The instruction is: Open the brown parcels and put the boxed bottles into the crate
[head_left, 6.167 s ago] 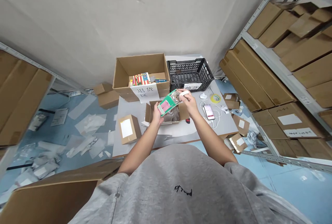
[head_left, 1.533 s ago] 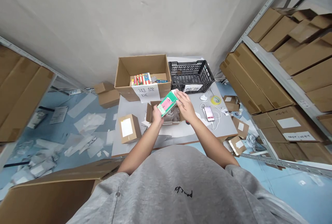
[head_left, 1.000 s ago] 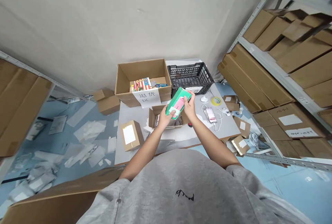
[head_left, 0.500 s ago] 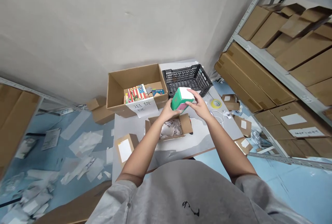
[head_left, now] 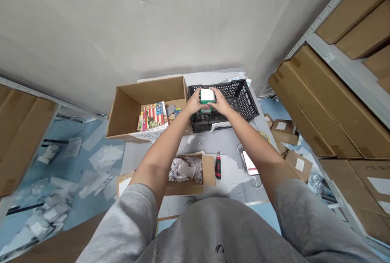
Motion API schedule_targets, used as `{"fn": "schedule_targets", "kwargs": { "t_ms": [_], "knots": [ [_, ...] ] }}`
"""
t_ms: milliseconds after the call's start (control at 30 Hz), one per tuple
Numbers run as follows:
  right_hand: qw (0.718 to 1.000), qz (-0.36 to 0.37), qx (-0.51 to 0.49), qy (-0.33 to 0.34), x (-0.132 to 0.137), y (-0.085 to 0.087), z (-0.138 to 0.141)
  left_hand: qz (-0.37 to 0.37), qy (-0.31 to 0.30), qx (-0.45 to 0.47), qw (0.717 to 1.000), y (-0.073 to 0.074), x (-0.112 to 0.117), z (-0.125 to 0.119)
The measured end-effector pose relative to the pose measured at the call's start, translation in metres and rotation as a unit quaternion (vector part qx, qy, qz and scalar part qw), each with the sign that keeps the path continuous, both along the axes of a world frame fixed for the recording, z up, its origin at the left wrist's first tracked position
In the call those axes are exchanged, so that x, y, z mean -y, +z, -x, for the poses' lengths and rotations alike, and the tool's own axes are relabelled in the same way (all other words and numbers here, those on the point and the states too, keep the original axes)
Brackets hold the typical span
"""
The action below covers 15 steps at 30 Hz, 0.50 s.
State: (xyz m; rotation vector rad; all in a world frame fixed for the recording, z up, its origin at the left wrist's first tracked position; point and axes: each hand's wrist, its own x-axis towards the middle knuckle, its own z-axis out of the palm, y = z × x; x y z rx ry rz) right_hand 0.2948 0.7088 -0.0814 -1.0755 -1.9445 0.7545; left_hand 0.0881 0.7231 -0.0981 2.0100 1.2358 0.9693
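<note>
A small green and white carton (head_left: 206, 100) stands upright with its white end on top, held between my left hand (head_left: 193, 102) and my right hand (head_left: 219, 103). Both hands grip its sides directly above a black plastic crate (head_left: 240, 92). The carton does not appear to touch the crate, though the height gap is hard to judge. Part of the crate's inside is hidden behind my hands and the carton.
To the left of the crate stands a large open cardboard box (head_left: 131, 108) containing books. Nearer me lie a small open carton (head_left: 185, 169) of crumpled plastic, a red-and-black utility knife (head_left: 217, 166) and a phone (head_left: 250, 163). Cardboard-stacked shelves line both sides.
Both hands have carried the green carton forward from above the small open box to over the black crate. The carton has turned upright, white end up. My view has tilted and moved closer to the table.
</note>
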Motion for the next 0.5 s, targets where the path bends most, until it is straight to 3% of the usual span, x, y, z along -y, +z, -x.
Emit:
{"fn": "schedule_targets", "kwargs": {
  "t_ms": [133,300,400,500],
  "knots": [
    [0.996,0.078,0.048,0.012,-0.019,-0.053,0.016,0.072,0.002,-0.12,0.99,-0.033,-0.012,0.002],
    [0.983,0.142,0.114,0.02,-0.027,-0.093,0.03,0.144,0.02,-0.32,0.936,-0.05,-0.024,0.0],
    [0.978,0.174,0.114,0.01,-0.034,-0.108,0.034,0.219,0.013,-0.337,0.916,-0.058,-0.037,-0.004],
    [0.965,0.235,0.112,-0.013,-0.042,-0.118,0.038,0.25,0.031,-0.297,0.921,-0.07,-0.05,-0.012]
  ]
}}
